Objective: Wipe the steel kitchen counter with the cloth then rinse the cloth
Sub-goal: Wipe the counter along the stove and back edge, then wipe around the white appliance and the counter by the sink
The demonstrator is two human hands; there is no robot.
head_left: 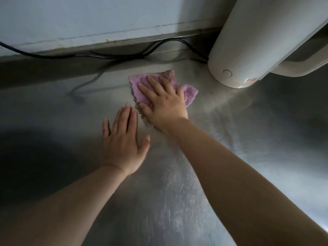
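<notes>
A pink fluffy cloth (140, 84) lies flat on the steel counter (177, 201), toward the back. My right hand (163, 102) presses down on it with straight, spread fingers and covers most of its middle. My left hand (123, 139) rests flat on the bare steel just left of and nearer than the cloth, fingers straight and together. The counter around the cloth shows streaky wet marks.
A white electric kettle (248, 50) stands at the back right, close to the cloth. A black power cord (110, 55) runs along the counter's back edge below the pale wall (106, 18). The left part of the counter is in dark shadow.
</notes>
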